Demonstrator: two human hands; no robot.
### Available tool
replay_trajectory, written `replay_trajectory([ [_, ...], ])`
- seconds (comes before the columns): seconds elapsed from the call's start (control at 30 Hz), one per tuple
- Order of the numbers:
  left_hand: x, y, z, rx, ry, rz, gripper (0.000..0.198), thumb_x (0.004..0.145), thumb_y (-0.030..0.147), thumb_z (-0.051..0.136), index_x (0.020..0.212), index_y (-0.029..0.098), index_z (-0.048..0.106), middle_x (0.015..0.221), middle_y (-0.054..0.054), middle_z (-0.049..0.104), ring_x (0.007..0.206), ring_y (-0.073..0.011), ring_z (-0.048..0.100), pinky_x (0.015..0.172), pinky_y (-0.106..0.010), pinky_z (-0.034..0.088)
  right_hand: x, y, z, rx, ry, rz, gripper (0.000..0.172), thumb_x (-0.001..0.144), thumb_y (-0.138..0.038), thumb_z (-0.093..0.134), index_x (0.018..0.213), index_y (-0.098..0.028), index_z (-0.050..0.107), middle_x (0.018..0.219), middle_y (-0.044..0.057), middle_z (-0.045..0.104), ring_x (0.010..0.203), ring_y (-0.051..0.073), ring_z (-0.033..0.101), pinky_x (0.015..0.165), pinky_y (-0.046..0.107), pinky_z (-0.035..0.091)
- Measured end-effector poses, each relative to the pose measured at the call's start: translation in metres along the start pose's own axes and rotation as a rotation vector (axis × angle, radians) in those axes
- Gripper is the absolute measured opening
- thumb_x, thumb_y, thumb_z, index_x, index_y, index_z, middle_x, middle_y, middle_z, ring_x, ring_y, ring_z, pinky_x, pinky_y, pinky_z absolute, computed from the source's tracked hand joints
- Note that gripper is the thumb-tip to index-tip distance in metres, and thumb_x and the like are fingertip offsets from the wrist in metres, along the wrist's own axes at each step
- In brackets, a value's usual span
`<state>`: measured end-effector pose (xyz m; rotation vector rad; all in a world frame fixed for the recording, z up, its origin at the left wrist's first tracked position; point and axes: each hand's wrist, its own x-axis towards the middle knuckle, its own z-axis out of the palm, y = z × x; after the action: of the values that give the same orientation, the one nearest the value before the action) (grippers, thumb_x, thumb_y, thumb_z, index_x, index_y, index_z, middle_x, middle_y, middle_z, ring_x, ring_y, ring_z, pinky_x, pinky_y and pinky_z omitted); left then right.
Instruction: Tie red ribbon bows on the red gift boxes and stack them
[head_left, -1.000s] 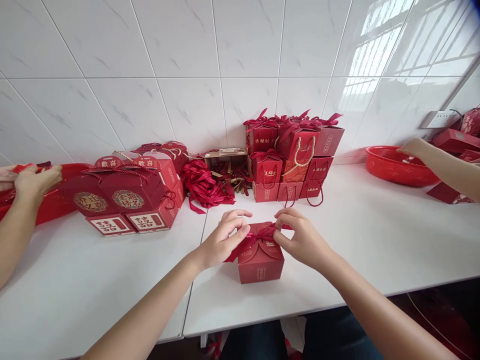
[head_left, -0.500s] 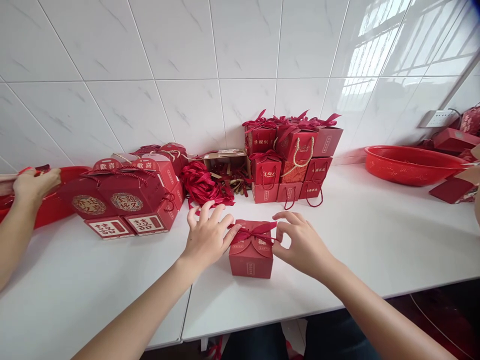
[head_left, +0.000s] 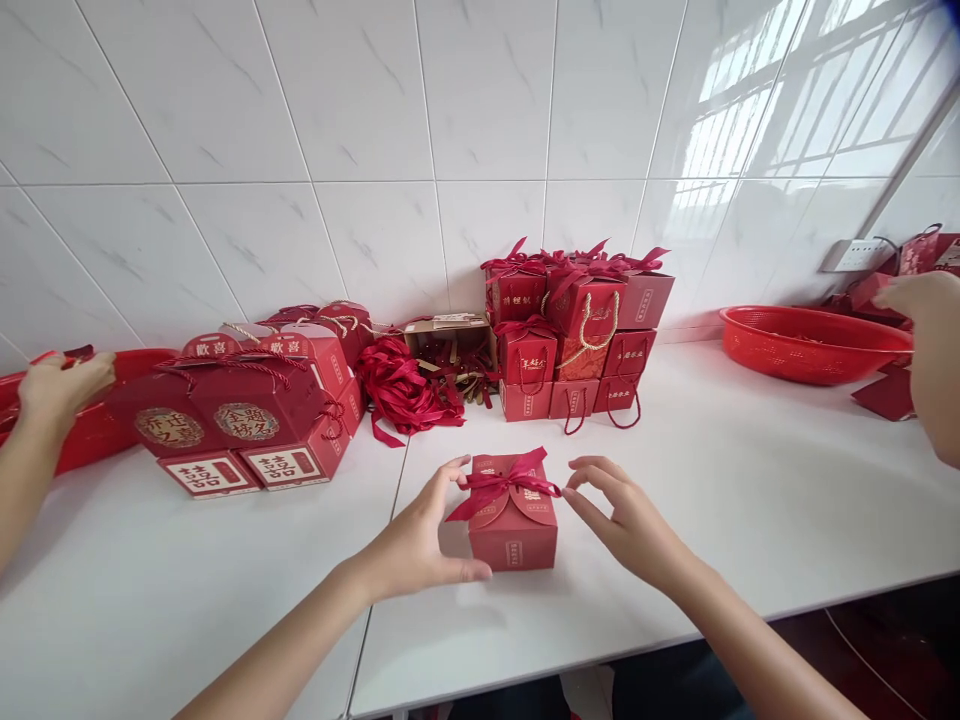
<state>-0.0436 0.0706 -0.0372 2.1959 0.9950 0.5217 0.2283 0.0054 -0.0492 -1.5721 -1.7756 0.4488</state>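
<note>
A small red gift box (head_left: pixel 513 540) stands on the white table before me, a dark red ribbon (head_left: pixel 517 482) tied in a bow across its scalloped top. My left hand (head_left: pixel 420 535) is at the box's left side, thumb stretched along the near lower corner and fingers by the far corner. It is open; whether it presses on the box I cannot tell. To the right, my right hand (head_left: pixel 626 515) is open, its thumb and fingers apart just beside the bow's right end.
Stacked red boxes (head_left: pixel 577 340) stand by the wall, with a ribbon pile (head_left: pixel 405 385) and an open carton (head_left: pixel 450 330) beside them. More boxes (head_left: pixel 240 415) are at left. Red baskets (head_left: pixel 817 345) lie at both sides. Other people's hands (head_left: pixel 67 385) show at both edges.
My left hand has left the bow's left end and come down round the box's side. My right fingers have loosened from the ribbon. At far right another person's arm has reached in.
</note>
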Motion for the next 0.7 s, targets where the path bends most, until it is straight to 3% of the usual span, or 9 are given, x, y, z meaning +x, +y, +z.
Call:
replay_trajectory([
  [0.07, 0.000, -0.004, 0.011, -0.090, -0.010, -0.018, 0.079, 0.061, 0.045, 0.081, 0.118, 0.027, 0.030, 0.147, -0.016, 0.030, 0.133, -0.0316, 0.039, 0.106, -0.049, 0.037, -0.009, 0.013, 0.005, 0.032, 0.002, 0.037, 0.026, 0.093, -0.043, 0.039, 0.093, -0.026, 0.058, 0.122, 0.008, 0.055, 0.113, 0.024, 0.055, 0.075, 0.036, 0.053],
  [0.17, 0.005, -0.008, 0.019, -0.203, 0.041, -0.001, 0.065, 0.067, 0.041, 0.078, 0.109, 0.027, 0.029, 0.135, -0.013, 0.045, 0.124, -0.0274, 0.049, 0.100, -0.044, 0.044, -0.026, 0.037, 0.013, 0.019, 0.023, 0.099, 0.023, 0.092, -0.040, 0.042, 0.093, -0.025, 0.060, 0.119, 0.009, 0.057, 0.114, 0.025, 0.056, 0.085, 0.039, 0.052],
  [0.23, 0.013, -0.008, 0.014, -0.257, 0.117, 0.020, 0.064, 0.068, 0.041, 0.077, 0.107, 0.027, 0.029, 0.125, -0.011, 0.051, 0.115, -0.0259, 0.055, 0.093, -0.042, 0.049, -0.037, 0.052, 0.016, 0.000, 0.040, 0.127, 0.022, 0.090, -0.038, 0.044, 0.094, -0.024, 0.060, 0.121, 0.010, 0.056, 0.115, 0.025, 0.055, 0.091, 0.042, 0.050],
  [0.3, 0.029, -0.001, -0.004, -0.307, 0.243, 0.052, 0.065, 0.068, 0.043, 0.076, 0.107, 0.027, 0.027, 0.119, -0.009, 0.054, 0.108, -0.0250, 0.060, 0.087, -0.041, 0.053, -0.044, 0.063, 0.017, -0.002, 0.062, 0.152, 0.022, 0.090, -0.039, 0.045, 0.094, -0.024, 0.061, 0.124, 0.011, 0.055, 0.112, 0.025, 0.057, 0.090, 0.041, 0.051],
  [0.43, 0.089, 0.035, -0.059, -0.338, 0.580, 0.209, 0.074, 0.068, 0.039, 0.075, 0.120, 0.029, 0.023, 0.133, -0.011, 0.048, 0.115, -0.0251, 0.057, 0.091, -0.040, 0.052, -0.048, 0.070, 0.019, 0.020, 0.129, 0.160, 0.024, 0.090, -0.040, 0.043, 0.093, -0.026, 0.062, 0.124, 0.010, 0.056, 0.108, 0.023, 0.061, 0.083, 0.035, 0.055],
  [0.53, 0.150, 0.063, -0.088, -0.339, 0.629, 0.350, 0.095, 0.067, 0.031, 0.076, 0.136, 0.029, 0.011, 0.134, -0.012, 0.051, 0.119, -0.0261, 0.055, 0.096, -0.041, 0.049, -0.046, 0.069, 0.020, -0.007, 0.146, 0.113, 0.020, 0.087, -0.038, 0.048, 0.090, -0.026, 0.064, 0.119, 0.010, 0.060, 0.109, 0.024, 0.061, 0.082, 0.033, 0.055],
  [0.6, 0.187, 0.073, -0.090, -0.285, 0.591, 0.375, 0.074, 0.074, 0.032, 0.069, 0.134, 0.025, 0.027, 0.135, -0.012, 0.052, 0.121, -0.0256, 0.054, 0.100, -0.041, 0.046, -0.045, 0.068, 0.022, -0.004, 0.169, 0.107, 0.019, 0.087, -0.037, 0.049, 0.088, -0.026, 0.065, 0.117, 0.010, 0.061, 0.108, 0.024, 0.061, 0.084, 0.034, 0.055],
  [0.7, 0.222, 0.072, -0.067, -0.195, 0.546, 0.248, 0.049, 0.081, 0.036, 0.061, 0.122, 0.016, 0.045, 0.127, -0.017, 0.058, 0.116, -0.0287, 0.057, 0.100, -0.046, 0.045, -0.045, 0.067, 0.025, 0.050, 0.249, 0.107, 0.022, 0.087, -0.038, 0.047, 0.082, -0.026, 0.065, 0.112, 0.010, 0.063, 0.105, 0.024, 0.062, 0.083, 0.035, 0.054],
])
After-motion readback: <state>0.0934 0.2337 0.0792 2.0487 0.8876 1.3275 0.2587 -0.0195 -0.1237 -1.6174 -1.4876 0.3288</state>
